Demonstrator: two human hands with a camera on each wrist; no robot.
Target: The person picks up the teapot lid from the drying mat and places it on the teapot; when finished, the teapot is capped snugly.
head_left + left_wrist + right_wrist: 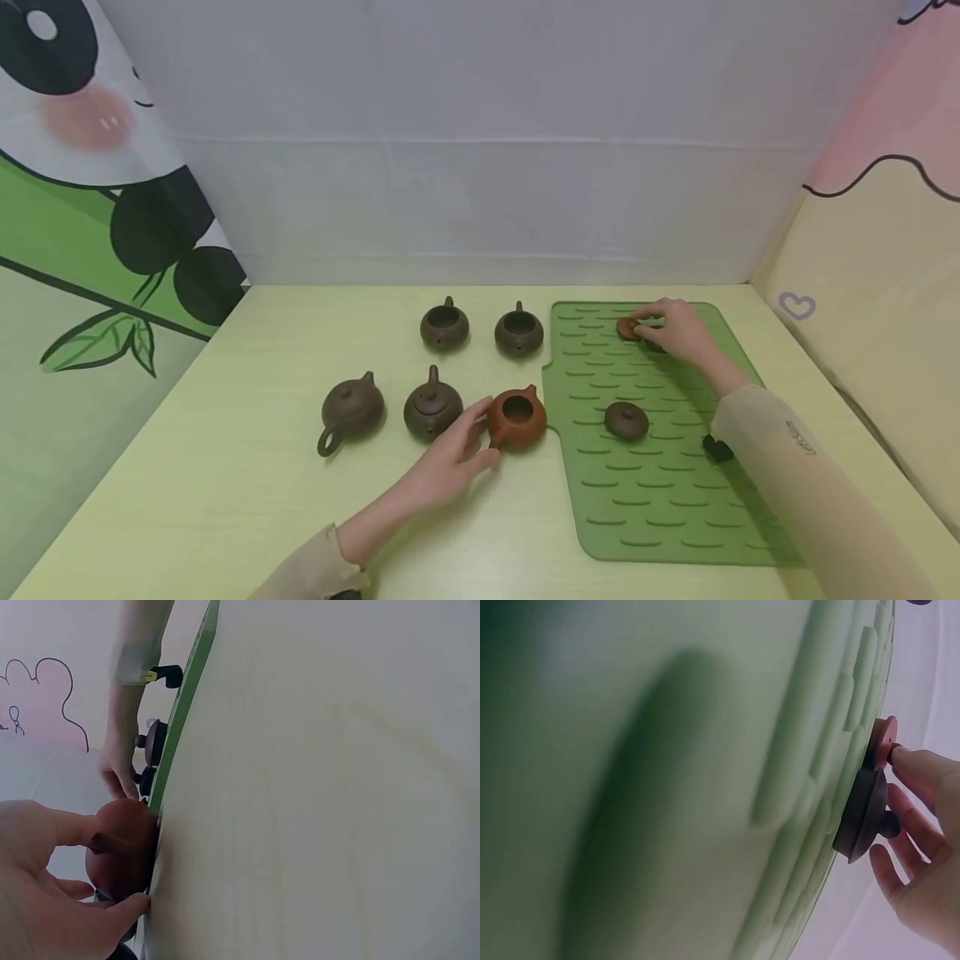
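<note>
In the head view the left hand [448,467] lies around the near left side of a reddish-brown teapot without a lid [517,419], its fingers touching body and spout or handle. Thumb and fingers bracket that pot [120,847] in the left wrist view. Over the back of the green mat, the right hand [678,333] pinches the knob of a small red lid [627,328]. The right wrist view has this red lid [883,742] on the mat beside a dark lid [861,815], which lies under the curled other fingers.
Two open dark teapots [445,327] [519,332] stand at the back. Two lidded dark teapots [352,407] [432,408] stand left of the red one. Another dark lid [626,421] lies on the green mat [645,500]. White cloth rises behind the table.
</note>
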